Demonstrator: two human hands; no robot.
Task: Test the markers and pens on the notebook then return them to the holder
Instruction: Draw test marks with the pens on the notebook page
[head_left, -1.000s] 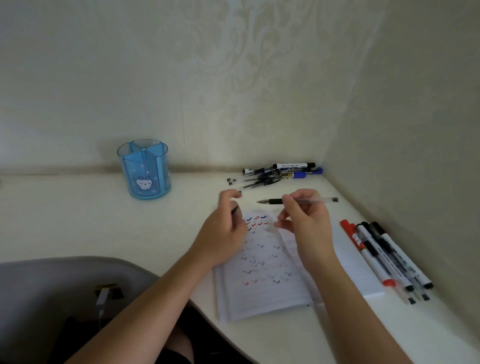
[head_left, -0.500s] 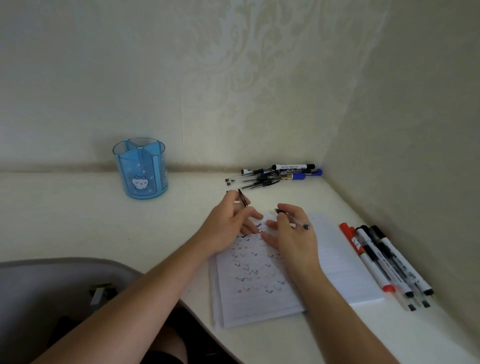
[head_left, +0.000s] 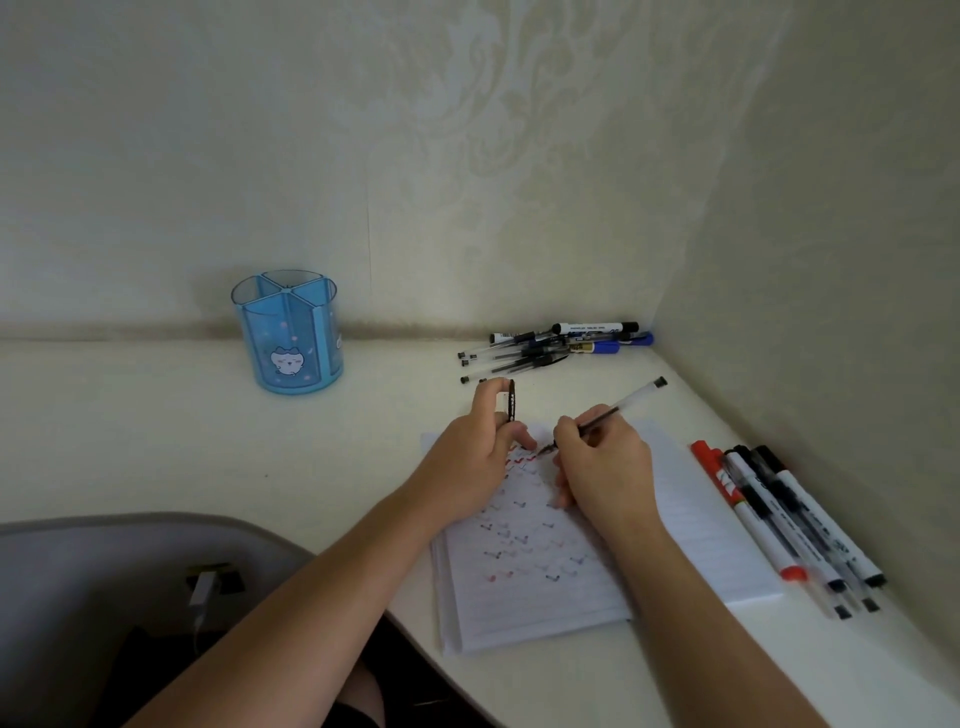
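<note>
A grey chair sits at the desk's near-left edge. The blue holder stands upright by the back edge. The left hand pinches a black cap upright between thumb and forefinger, its other fingers on the notebook's far left part. The notebook lies open, its page covered in small ticks. The right hand grips the pen, tip down on the page's far rows, its long axis slanting up towards the far right corner. A pile of pens lies in that corner. Markers lie side by side along the right edge. Pale patterned walls meet there.
</note>
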